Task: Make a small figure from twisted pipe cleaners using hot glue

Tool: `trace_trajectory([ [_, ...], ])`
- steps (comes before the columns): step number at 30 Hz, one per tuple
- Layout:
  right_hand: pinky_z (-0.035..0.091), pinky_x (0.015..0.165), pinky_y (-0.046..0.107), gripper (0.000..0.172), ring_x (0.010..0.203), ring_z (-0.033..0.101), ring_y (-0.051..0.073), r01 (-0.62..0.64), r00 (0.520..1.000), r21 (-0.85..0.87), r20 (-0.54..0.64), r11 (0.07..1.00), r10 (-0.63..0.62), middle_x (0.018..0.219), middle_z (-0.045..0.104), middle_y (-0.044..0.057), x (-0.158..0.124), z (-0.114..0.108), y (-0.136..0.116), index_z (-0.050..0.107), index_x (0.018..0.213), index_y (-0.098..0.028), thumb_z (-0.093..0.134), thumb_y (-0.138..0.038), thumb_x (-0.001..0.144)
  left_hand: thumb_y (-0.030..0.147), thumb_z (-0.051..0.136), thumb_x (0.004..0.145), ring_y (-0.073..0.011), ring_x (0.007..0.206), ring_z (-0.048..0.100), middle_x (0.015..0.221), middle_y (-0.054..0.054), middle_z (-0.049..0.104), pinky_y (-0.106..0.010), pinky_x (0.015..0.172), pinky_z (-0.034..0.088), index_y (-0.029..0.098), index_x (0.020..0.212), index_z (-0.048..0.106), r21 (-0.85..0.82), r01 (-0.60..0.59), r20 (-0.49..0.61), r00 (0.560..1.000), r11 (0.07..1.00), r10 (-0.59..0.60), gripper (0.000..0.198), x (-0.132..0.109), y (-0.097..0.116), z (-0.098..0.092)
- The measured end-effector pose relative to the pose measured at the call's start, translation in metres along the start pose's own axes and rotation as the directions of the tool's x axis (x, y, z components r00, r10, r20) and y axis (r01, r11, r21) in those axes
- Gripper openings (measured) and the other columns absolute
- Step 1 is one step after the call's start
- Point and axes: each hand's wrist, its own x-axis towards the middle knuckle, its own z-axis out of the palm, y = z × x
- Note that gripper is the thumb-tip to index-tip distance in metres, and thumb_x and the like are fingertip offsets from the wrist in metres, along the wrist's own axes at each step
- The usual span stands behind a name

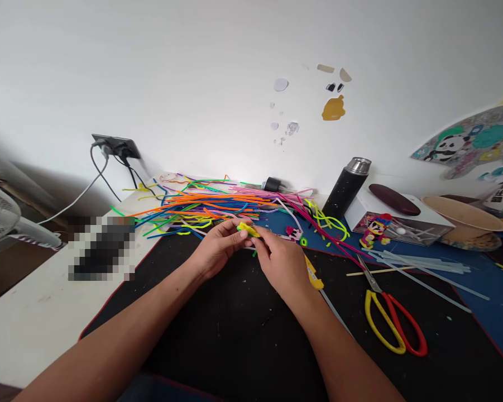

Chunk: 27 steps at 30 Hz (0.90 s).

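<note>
Between my two hands is a small yellow and green piece (248, 229) that looks like bent pipe cleaner; its exact shape is partly hidden by fingers. My left hand (221, 245) grips it from the left with thumb and fingertips. From the other side, my right hand (281, 258) pinches its right part. Both hands are held over the black mat (234, 335), close to its far edge. Just behind them lies a heap of colourful pipe cleaners (218, 202), orange, blue, pink and green. A yellow strip (314, 274) lies partly hidden by my right wrist.
Scissors (385, 312) with yellow and red handles lie at right beside pale glue sticks (427, 267). A small pipe-cleaner figure (375, 231), a black thermos (346, 187), a white box (402, 223) and a bowl (464, 215) stand behind. At left are a fan (2, 212) and wall sockets (116, 146).
</note>
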Motion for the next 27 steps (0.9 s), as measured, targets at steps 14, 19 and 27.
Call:
trace_trajectory([
  [14,0.042,0.060,0.029,0.047,0.066,0.069,0.022,-0.064,0.991,0.173,0.126,0.983,0.043,0.078,0.077,0.001,-0.0015,0.0017,-0.0075,0.060,0.147,-0.025,0.059,-0.033,0.101,0.027,0.091,0.071,-0.0127,0.074,0.065,0.091,-0.001,0.070,-0.025,0.071,0.053,0.017,0.094,0.073,0.189,-0.153,-0.080,0.982,0.970,0.170,0.031,0.0019,-0.0013,-0.0015],
  [19,0.041,0.060,0.029,0.046,0.063,0.065,0.020,-0.093,0.988,0.259,0.143,0.961,0.056,0.076,0.074,0.000,-0.0010,0.0009,-0.0076,0.060,0.146,-0.025,0.058,-0.034,0.101,0.028,0.089,0.072,-0.0154,0.085,0.067,0.102,-0.003,0.071,-0.027,0.078,0.055,0.018,0.102,0.073,0.228,-0.196,-0.104,0.969,0.954,0.224,0.036,0.0019,-0.0009,-0.0031],
  [27,0.040,0.061,0.029,0.054,0.067,0.066,0.020,-0.139,0.978,0.267,0.189,0.954,0.089,0.082,0.076,0.002,-0.0015,0.0031,-0.0066,0.055,0.151,-0.019,0.060,-0.036,0.100,0.027,0.089,0.073,-0.0159,0.085,0.067,0.102,-0.004,0.071,-0.027,0.076,0.055,0.018,0.106,0.071,0.292,-0.221,-0.054,0.967,0.930,0.247,0.039,-0.0004,0.0019,0.0003],
])
